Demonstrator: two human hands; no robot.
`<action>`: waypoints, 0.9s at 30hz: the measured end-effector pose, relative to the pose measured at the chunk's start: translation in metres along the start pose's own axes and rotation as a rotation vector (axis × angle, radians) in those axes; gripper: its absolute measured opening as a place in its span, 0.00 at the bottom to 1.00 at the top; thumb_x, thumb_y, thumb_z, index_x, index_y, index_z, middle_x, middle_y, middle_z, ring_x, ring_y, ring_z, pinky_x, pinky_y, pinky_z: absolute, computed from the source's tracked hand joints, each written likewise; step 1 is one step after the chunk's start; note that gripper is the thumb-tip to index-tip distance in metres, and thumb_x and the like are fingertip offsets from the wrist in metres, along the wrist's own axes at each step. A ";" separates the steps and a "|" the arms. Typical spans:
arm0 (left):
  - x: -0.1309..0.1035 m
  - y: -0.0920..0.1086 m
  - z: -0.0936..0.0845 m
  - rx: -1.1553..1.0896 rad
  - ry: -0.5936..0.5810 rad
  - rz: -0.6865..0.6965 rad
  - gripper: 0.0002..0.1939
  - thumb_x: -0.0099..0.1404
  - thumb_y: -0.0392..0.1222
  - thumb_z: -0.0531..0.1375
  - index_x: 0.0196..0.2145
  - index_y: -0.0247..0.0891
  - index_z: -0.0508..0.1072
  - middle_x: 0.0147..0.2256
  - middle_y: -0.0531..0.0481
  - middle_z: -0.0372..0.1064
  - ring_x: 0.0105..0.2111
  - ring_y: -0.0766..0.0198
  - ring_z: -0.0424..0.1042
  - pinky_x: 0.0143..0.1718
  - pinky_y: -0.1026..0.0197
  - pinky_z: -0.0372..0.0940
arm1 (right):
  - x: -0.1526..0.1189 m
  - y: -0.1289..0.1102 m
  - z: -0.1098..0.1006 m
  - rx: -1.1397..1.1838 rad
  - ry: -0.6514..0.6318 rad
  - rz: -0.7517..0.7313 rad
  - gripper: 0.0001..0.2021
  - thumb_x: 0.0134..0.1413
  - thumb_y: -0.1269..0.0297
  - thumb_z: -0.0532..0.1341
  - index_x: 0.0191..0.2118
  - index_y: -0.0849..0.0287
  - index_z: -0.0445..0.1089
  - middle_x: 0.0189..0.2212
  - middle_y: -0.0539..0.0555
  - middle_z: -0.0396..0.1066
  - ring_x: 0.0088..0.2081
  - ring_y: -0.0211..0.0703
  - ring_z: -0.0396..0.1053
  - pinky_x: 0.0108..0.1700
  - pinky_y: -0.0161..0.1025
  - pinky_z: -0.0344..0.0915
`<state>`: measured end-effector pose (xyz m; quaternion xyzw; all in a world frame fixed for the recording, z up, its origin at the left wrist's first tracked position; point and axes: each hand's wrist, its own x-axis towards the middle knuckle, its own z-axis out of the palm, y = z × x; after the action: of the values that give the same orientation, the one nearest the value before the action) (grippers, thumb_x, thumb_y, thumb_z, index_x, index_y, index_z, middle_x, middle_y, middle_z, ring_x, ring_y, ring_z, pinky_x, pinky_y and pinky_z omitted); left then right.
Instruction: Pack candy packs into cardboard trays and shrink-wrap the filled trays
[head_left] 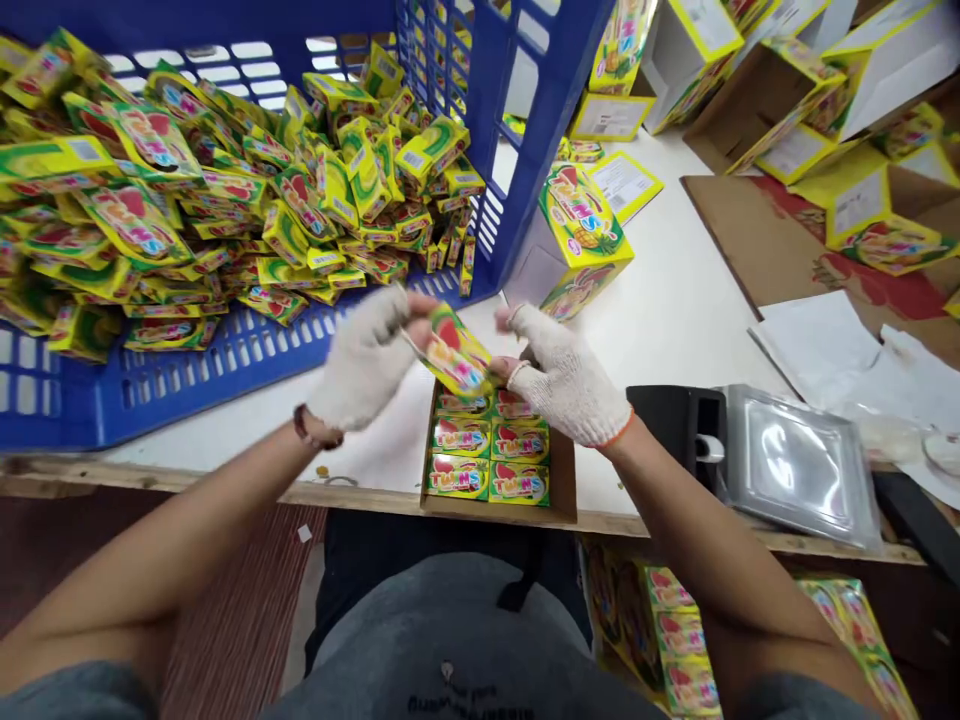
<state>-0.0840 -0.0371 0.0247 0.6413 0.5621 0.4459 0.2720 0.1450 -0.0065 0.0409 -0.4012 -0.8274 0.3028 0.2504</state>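
A small yellow-green box (456, 355) with a fruit picture is held over an open brown carton (562, 475). My left hand (375, 350), in a white fingerless glove, grips the box's left end with its fingers, slightly blurred. At the box's right end, my right hand (562, 370), gloved the same way, touches it with thumb and fingers closed round the edge. Inside the carton, several matching boxes (460, 476) lie flat in two columns; its upper part is hidden beneath the held box and my right hand.
A blue crate (495, 200) heaped with small boxes fills the back left. Behind my right hand stands a larger yellow box (581, 230). A scale-like device (795, 460) lies at right; cartons (765, 100) crowd the back right.
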 end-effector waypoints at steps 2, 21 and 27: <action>-0.028 0.006 0.008 -0.132 -0.094 -0.045 0.10 0.65 0.43 0.59 0.43 0.38 0.73 0.38 0.50 0.76 0.37 0.64 0.75 0.39 0.61 0.72 | -0.007 -0.007 0.004 0.049 -0.183 0.041 0.05 0.58 0.68 0.55 0.35 0.58 0.68 0.30 0.50 0.68 0.32 0.40 0.65 0.36 0.37 0.61; -0.056 -0.047 0.025 0.166 -0.125 -0.158 0.12 0.64 0.37 0.56 0.45 0.37 0.73 0.41 0.47 0.72 0.39 0.61 0.71 0.45 0.55 0.69 | -0.050 0.009 0.088 -0.189 -0.664 0.591 0.12 0.57 0.53 0.58 0.31 0.56 0.66 0.25 0.52 0.70 0.30 0.43 0.66 0.31 0.37 0.53; -0.073 -0.048 0.034 0.101 -0.181 -0.200 0.11 0.63 0.38 0.59 0.44 0.39 0.72 0.39 0.49 0.70 0.36 0.62 0.71 0.40 0.57 0.69 | -0.069 0.004 0.115 0.426 -0.379 0.757 0.11 0.50 0.62 0.60 0.34 0.52 0.54 0.18 0.42 0.62 0.21 0.39 0.63 0.25 0.35 0.57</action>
<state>-0.0747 -0.0914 -0.0506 0.6327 0.6178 0.3280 0.3322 0.1094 -0.0954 -0.0534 -0.5520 -0.5736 0.6037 0.0437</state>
